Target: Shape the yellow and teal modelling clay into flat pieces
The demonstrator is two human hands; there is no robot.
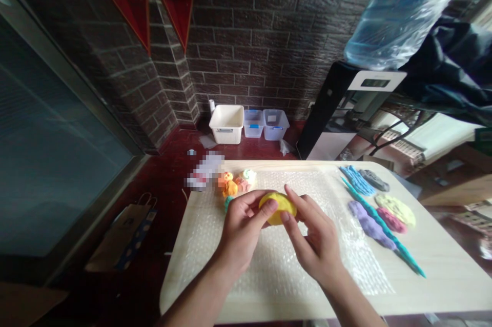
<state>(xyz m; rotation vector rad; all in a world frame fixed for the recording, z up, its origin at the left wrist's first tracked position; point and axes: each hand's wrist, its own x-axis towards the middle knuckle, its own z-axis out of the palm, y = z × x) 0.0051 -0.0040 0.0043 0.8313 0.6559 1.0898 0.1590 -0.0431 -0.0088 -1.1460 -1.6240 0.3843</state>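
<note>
A flattened round lump of yellow modelling clay (280, 207) is held up above the table between both hands. My left hand (246, 224) grips its left side, the thumb pressed on top and the fingers behind it. My right hand (313, 234) pinches the right edge, with its thumb at the front and the index finger at the far rim. Beneath the hands lies a sheet of bubble wrap (277, 276). Beyond my left hand are small clay pieces: an orange lump (229, 188), a pinkish lump (243, 184), a whitish-green one (249, 175) and a partly hidden teal one (228, 202).
On the table's right side lie a long teal clay roll (378, 219) and purple (369, 224), blue (357, 180), grey (373, 180), pale yellow (395, 208) and pink (392, 220) clay. Storage bins (226, 129) and a water dispenser (326, 111) stand beyond the table (442, 245).
</note>
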